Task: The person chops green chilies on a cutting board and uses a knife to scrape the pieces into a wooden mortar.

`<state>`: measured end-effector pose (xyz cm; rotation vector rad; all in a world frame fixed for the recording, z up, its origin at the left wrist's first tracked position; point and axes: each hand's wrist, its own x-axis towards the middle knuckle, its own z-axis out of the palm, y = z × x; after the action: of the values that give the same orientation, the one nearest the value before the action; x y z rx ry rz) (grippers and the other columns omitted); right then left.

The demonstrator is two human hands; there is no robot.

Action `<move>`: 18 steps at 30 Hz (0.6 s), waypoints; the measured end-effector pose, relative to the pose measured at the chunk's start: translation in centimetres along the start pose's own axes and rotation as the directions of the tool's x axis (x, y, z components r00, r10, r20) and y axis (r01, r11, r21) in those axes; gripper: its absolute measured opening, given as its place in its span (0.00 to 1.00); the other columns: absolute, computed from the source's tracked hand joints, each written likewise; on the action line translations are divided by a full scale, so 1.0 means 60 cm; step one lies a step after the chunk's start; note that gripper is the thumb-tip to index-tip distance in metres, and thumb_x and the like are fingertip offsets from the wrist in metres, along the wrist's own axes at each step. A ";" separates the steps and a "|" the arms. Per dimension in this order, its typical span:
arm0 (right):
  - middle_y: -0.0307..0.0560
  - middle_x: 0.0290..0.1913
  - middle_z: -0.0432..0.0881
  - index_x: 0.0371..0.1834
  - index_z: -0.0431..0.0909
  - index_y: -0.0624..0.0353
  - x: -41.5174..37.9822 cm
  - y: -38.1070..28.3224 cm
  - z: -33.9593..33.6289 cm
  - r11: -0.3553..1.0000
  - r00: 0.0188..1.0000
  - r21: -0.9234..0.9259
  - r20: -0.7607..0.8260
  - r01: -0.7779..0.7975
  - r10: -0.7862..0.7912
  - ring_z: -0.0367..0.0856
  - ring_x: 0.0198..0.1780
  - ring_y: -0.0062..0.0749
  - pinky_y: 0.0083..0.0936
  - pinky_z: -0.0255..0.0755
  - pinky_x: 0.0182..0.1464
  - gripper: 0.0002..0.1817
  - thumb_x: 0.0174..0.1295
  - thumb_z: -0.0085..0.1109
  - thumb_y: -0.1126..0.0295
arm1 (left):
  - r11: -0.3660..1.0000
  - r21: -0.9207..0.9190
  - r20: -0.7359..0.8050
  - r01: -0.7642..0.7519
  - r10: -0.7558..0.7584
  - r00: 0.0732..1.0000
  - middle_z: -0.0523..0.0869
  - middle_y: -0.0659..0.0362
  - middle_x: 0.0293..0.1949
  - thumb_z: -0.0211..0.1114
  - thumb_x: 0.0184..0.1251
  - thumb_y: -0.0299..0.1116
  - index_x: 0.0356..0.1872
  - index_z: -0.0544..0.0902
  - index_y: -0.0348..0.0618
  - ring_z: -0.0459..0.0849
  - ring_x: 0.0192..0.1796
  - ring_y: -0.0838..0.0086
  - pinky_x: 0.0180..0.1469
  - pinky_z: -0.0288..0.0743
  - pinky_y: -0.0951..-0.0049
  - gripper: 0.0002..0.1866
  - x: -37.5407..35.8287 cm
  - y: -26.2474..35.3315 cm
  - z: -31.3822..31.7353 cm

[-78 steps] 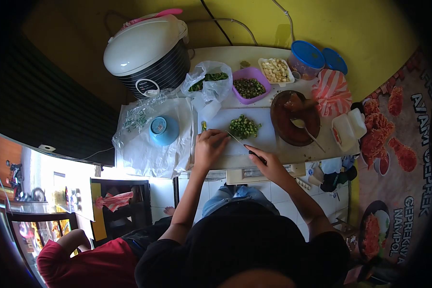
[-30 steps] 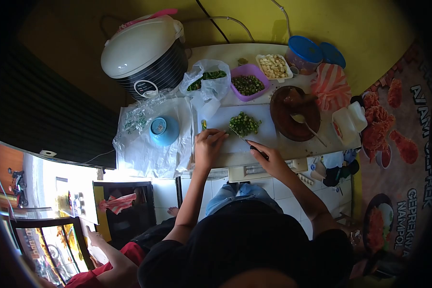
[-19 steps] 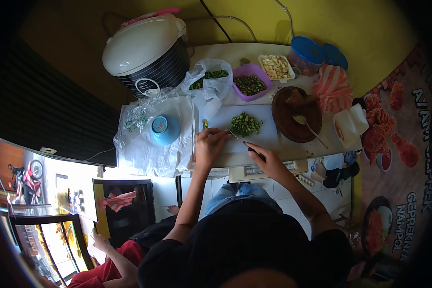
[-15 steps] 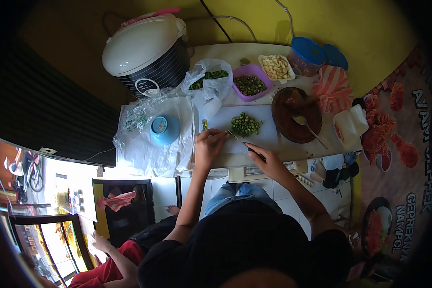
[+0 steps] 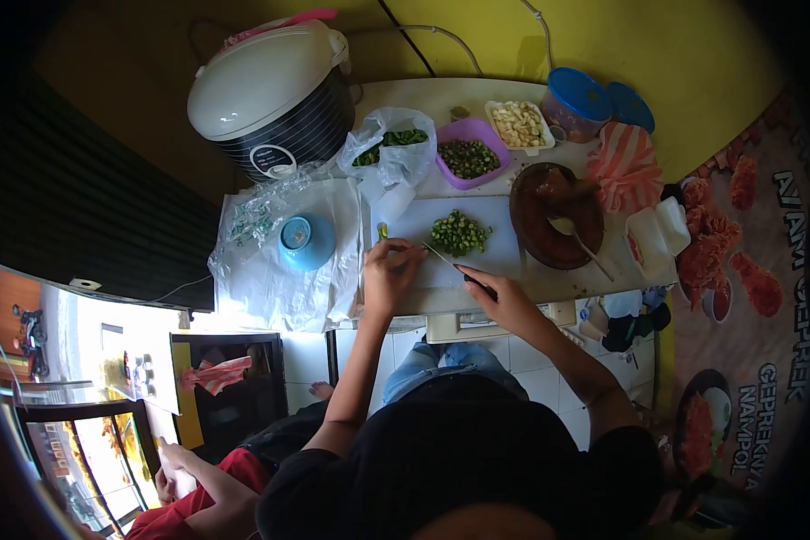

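The table (image 5: 558, 288) carries all working items. At its far left stands the rice cooker (image 5: 274, 99), lid down. The cutting board (image 5: 502, 256) lies flat in front of the person. The brown mortar (image 5: 533, 236) sits just right of the board, with a spoon resting in it. Behind the board are the plastic bag (image 5: 391, 176) and, to its right, the purple tub (image 5: 468, 184), both containing green pieces. The inverted blue bowl (image 5: 306, 243) occupies the plastic sheet to the left.

The left hand (image 5: 390, 273) is over the board's left front portion, fingertips bunched toward the thumb beside the knife tip; whether they close on a piece cannot be told. The right hand (image 5: 506, 301) is at the board's front edge, fingers wrapped around the knife's black handle.

Caution: the blade and the left fingertips are very close. A slip of the blade, or a left finger extended too far, could cause a cut. A wide sweep of the blade could also scatter the chopped pile.

The knife (image 5: 442, 256) is above the front half of the board. Its long axis runs diagonally: tip forward and left, handle back and right. The direction of the cutting edge is not discernible.

The chopped green pile (image 5: 460, 232) lies just beyond the blade. One small green piece (image 5: 382, 230) lies near the board's left edge.
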<state>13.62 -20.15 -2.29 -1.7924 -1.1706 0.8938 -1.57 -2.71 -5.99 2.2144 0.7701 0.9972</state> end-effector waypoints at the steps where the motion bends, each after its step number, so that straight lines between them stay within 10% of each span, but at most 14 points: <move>1: 0.46 0.23 0.74 0.67 0.75 0.53 0.004 0.000 0.000 1.000 1.000 -0.001 0.005 -0.011 0.011 0.66 0.25 0.24 0.25 0.69 0.33 0.21 0.73 0.55 0.62 | 1.000 -0.006 0.002 0.007 -0.007 1.000 0.87 0.60 0.38 0.76 0.53 0.28 0.36 0.93 0.49 0.85 0.40 0.68 0.44 0.76 0.69 0.08 0.000 0.001 -0.001; 10: 0.54 0.28 0.80 0.66 0.76 0.55 0.025 0.000 -0.011 0.997 0.999 -0.069 0.043 0.024 -0.021 0.72 0.28 0.26 0.27 0.73 0.37 0.21 0.72 0.55 0.62 | 1.000 -0.011 -0.021 0.003 -0.003 1.000 0.86 0.59 0.38 0.77 0.53 0.28 0.35 0.93 0.49 0.85 0.41 0.67 0.45 0.77 0.68 0.08 -0.001 -0.002 0.004; 18: 0.39 0.36 0.80 0.67 0.74 0.61 0.011 0.002 -0.013 0.999 0.998 0.050 0.056 0.010 -0.013 0.68 0.33 0.16 0.19 0.70 0.38 0.21 0.74 0.55 0.65 | 0.999 0.017 -0.055 -0.051 0.052 0.997 0.85 0.62 0.39 0.75 0.52 0.29 0.32 0.92 0.54 0.83 0.39 0.67 0.45 0.71 0.66 0.06 -0.001 -0.007 0.006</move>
<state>14.54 -19.72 -2.16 -1.7284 -1.1830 0.9640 -1.47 -2.57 -6.52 2.2387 0.7507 1.0854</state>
